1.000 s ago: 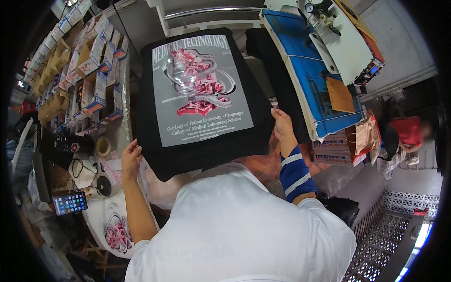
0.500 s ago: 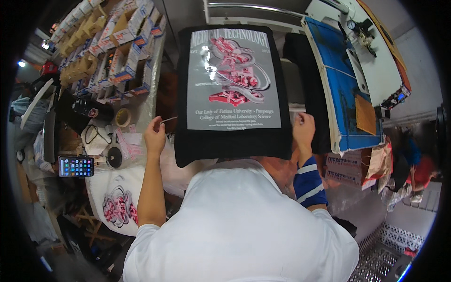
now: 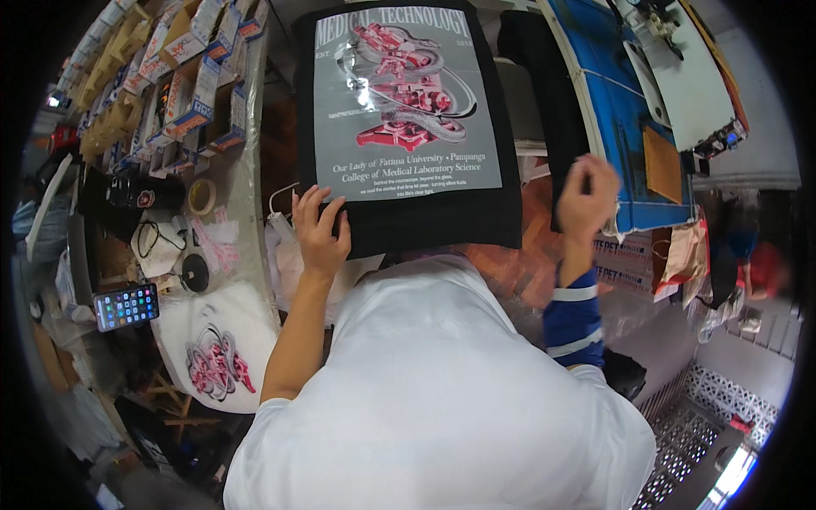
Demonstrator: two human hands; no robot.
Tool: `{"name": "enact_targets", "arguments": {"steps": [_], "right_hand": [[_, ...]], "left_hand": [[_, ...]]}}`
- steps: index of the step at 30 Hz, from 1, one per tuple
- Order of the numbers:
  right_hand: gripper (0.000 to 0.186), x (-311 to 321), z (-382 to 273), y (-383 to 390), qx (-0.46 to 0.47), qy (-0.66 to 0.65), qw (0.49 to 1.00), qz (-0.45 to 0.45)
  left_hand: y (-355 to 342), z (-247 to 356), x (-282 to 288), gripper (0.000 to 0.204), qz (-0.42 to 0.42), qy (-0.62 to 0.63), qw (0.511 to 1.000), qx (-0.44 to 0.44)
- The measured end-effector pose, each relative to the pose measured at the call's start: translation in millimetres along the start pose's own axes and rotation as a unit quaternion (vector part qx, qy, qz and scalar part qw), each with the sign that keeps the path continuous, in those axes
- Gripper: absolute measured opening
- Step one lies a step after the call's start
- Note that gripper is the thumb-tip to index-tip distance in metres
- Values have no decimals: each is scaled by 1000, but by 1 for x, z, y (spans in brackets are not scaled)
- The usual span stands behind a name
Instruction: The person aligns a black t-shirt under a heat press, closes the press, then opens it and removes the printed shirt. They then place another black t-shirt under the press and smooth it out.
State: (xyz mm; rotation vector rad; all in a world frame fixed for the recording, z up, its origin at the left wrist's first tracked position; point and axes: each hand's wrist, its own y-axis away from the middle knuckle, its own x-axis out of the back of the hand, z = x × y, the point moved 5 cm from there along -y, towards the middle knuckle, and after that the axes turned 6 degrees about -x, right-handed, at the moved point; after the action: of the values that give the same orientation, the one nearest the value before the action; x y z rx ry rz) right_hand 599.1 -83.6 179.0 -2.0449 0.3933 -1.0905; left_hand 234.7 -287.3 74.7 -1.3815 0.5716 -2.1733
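Observation:
A black shirt (image 3: pixel 412 223) lies spread on a board ahead of me, its front covered by a large grey, white and pink-red print (image 3: pixel 416 102). My left hand (image 3: pixel 323 229) rests at the shirt's lower left corner, open, fingers spread with the tips near the print's lower edge. Off the shirt's right side, my right hand (image 3: pixel 588 197) is raised, somewhat blurred, close to the blue panel. Its fingers are curled together, and I cannot make out whether anything is between them.
Cardboard boxes (image 3: pixel 183 93) stack along the left bench, with a tape roll (image 3: pixel 201 196) and a lit phone (image 3: pixel 127 307) nearer. A white printed piece (image 3: pixel 219 357) lies below them. On the right stand a blue panel (image 3: pixel 608 127) of a machine with a gauge and a paper bag (image 3: pixel 682 253).
My left hand has moved right onto the shirt's lower corner and its fingers have spread. My right hand has moved right, away from the shirt. The whole view has shifted.

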Motion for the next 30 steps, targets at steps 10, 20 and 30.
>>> {"name": "enact_targets", "arguments": {"steps": [10,20,30], "right_hand": [[39,108,174,-110,-94,232,967,47],[63,76,203,-108,-86,328,941,1],[62,69,185,-113,-141,337,931,-15]], "left_hand": [[-1,7,-8,39,-16,-34,999,-35],[1,10,-10,38,-36,-59,997,-44],[7,7,-12,35,-33,-59,997,-43]]}}
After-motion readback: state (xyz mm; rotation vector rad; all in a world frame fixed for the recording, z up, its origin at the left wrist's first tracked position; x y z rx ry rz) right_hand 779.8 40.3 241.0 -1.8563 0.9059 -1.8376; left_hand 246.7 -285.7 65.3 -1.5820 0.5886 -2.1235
